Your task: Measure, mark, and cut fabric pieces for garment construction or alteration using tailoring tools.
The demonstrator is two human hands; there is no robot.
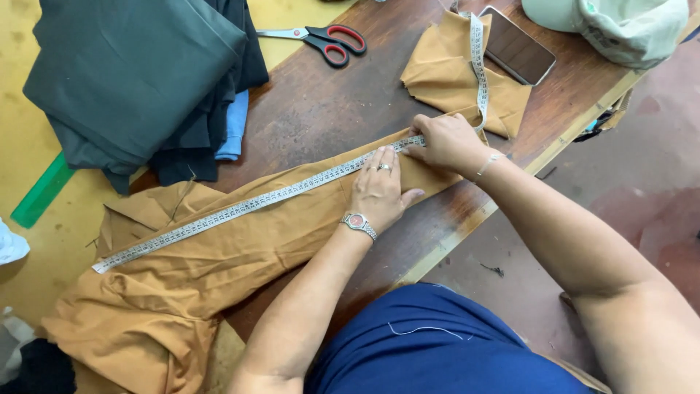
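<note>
A tan garment (219, 248) lies stretched across the wooden table (328, 102). A white measuring tape (240, 208) runs along its upper edge from the far left to my hands. My left hand (379, 191), wearing a wristwatch and rings, lies flat on the cloth and presses the tape down. My right hand (446, 142), with a thin bracelet, pinches the tape at the garment's right end. Past my right hand the tape continues up over a folded tan cloth piece (448, 73).
Red-handled scissors (324, 38) lie at the table's top. A phone (516, 45) rests on the folded cloth, with a pale cap (620, 25) beside it. A dark grey fabric pile (146, 80) and a green ruler (42, 191) sit at the left.
</note>
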